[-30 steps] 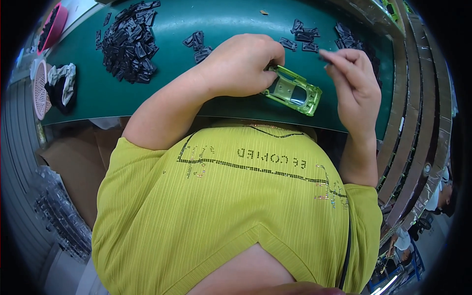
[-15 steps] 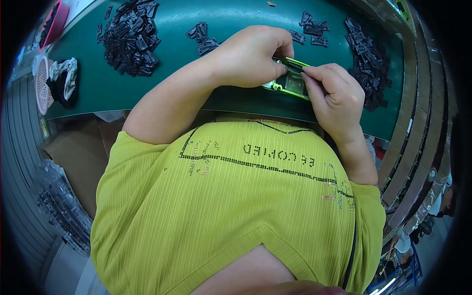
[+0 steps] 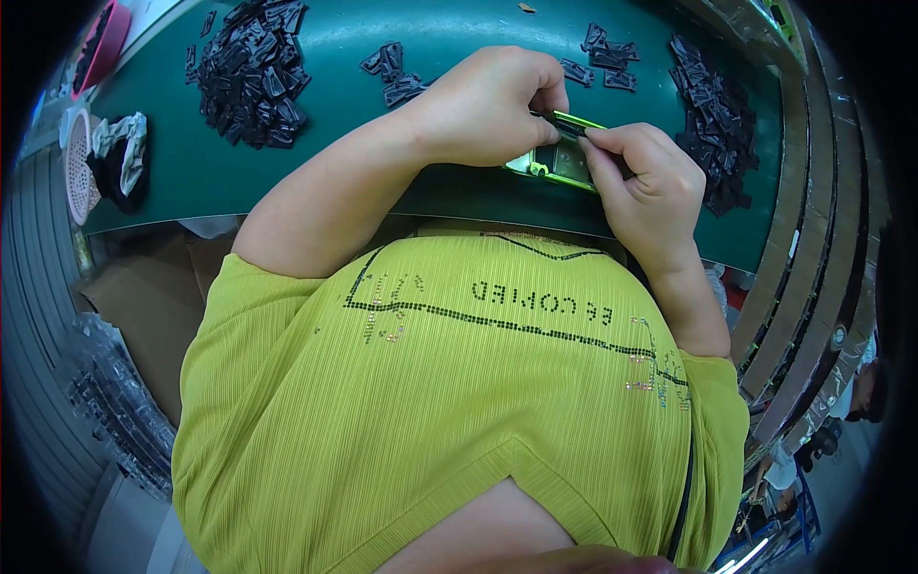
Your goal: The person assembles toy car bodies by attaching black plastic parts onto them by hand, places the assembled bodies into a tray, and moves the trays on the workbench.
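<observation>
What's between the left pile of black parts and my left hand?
In the head view, a small cluster of black parts lies on the green table between the left pile and your left hand.

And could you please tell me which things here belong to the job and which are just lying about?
In the job:
green frame, held by the left hand, touched by the right hand
probably the heaped black parts

Apparently just lying about:
crumpled cloth
pale basket
brown scrap
</observation>
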Available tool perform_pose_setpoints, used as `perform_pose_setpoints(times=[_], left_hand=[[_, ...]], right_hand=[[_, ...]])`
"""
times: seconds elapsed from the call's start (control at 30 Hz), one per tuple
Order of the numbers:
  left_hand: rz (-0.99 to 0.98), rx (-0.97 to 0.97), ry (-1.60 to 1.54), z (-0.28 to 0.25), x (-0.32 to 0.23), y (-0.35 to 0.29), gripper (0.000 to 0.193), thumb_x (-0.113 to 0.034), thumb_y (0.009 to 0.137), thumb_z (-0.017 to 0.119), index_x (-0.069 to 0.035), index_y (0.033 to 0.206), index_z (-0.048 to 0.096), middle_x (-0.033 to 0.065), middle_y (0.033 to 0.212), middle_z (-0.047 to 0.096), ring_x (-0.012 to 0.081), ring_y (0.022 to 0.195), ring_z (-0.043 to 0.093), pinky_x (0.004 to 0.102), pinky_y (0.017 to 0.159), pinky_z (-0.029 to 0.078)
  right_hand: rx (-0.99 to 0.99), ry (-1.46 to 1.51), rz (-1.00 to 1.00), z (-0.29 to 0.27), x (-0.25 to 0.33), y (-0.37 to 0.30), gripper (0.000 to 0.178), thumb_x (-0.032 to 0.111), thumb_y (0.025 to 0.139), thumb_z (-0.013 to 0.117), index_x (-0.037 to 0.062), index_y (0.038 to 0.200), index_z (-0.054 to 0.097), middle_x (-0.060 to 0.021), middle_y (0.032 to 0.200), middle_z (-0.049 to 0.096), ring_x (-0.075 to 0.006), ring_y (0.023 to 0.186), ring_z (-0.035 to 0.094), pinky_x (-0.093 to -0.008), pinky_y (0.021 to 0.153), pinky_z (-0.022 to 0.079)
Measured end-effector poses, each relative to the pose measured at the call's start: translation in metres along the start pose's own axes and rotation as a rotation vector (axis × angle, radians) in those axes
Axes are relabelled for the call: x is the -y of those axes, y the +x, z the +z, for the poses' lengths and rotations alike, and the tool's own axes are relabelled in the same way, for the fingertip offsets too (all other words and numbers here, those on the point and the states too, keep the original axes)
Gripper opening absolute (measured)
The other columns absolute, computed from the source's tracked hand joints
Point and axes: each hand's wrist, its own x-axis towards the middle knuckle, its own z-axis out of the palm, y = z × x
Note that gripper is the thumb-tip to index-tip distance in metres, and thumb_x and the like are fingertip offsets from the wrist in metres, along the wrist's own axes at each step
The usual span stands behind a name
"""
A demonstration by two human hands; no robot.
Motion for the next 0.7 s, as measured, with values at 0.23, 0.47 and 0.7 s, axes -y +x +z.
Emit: perform_pose_setpoints(times=[0.23, 0.47, 0.7], left_hand=[[-0.043, -0.028, -0.033, -0.001, -0.003, 0.002, 0.013, -0.005, 0.081, 0.076, 0.002, 0.089, 0.069, 0.0059, 0.075, 0.068, 0.011, 0.069, 0.062, 0.0272, 0.062, 0.051], [-0.022, -0.08, 0.015, -0.002, -0.003, 0.002, 0.012, -0.007, 0.08, 0.078, 0.001, 0.086, 0.073, 0.0062, 0.073, 0.069, 0.0106, 0.068, 0.063, 0.0268, 0.062, 0.051], [0.284, -0.208, 0.306, -0.004, 0.007, -0.002, 0.014, -0.011, 0.075, 0.078, -0.003, 0.086, 0.074, 0.0121, 0.077, 0.069, 0.0258, 0.07, 0.068, 0.0352, 0.064, 0.053]], right_hand=[[-0.035, -0.131, -0.006, 0.003, -0.002, 0.0, 0.011, 0.007, 0.075, 0.078, 0.0069, 0.081, 0.069, -0.0084, 0.075, 0.065, -0.0274, 0.067, 0.063, -0.0351, 0.06, 0.051], [0.045, -0.213, -0.195, -0.005, -0.014, 0.015, 0.011, 0.009, 0.075, 0.076, 0.009, 0.084, 0.07, -0.0054, 0.08, 0.064, -0.0261, 0.081, 0.062, -0.0366, 0.068, 0.05], [0.214, -0.197, -0.263, -0.011, -0.015, 0.026, 0.008, 0.013, 0.078, 0.073, 0.0076, 0.081, 0.067, -0.0071, 0.081, 0.062, -0.0282, 0.078, 0.061, -0.0367, 0.068, 0.051]])
